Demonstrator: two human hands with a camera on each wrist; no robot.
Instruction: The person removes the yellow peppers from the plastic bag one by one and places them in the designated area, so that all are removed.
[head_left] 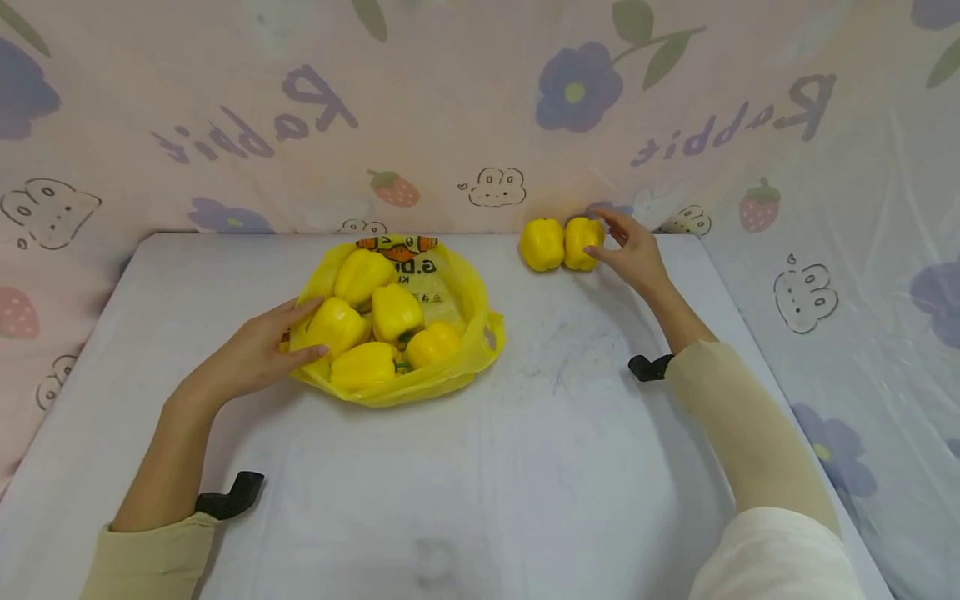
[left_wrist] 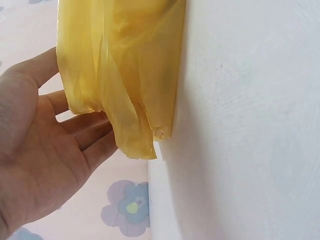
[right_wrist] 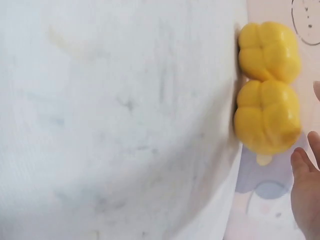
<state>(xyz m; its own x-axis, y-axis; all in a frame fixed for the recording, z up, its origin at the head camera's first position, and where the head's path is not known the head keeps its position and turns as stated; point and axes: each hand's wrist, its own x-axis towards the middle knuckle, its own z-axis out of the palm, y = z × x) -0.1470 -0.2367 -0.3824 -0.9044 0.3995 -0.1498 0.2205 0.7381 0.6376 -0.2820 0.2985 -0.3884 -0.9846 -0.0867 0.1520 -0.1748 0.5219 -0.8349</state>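
Lower L: beige cuff [head_left: 153,554] w/ black angled tube [head_left: 232,496] beside it. Mid-L: bare left hand [head_left: 258,346] at rim of thin yellow plastic bag [head_left: 438,385], digits spread, touching but not clasping, prob. to steady it and prop mouth wide. Inside: at least 5 glossy yellow bell peppers [head_left: 397,312], hence bulging sides. Upper R of centre, on white tabletop [head_left: 480,467]: two more yellow peppers [head_left: 542,245], side by side nr far edge, prob. for easy R reach. Around rightmost: bare right hand [head_left: 636,254], fingers parted, no grip; contact unclear. Behind: pastel printed curtain [head_left: 450,125].
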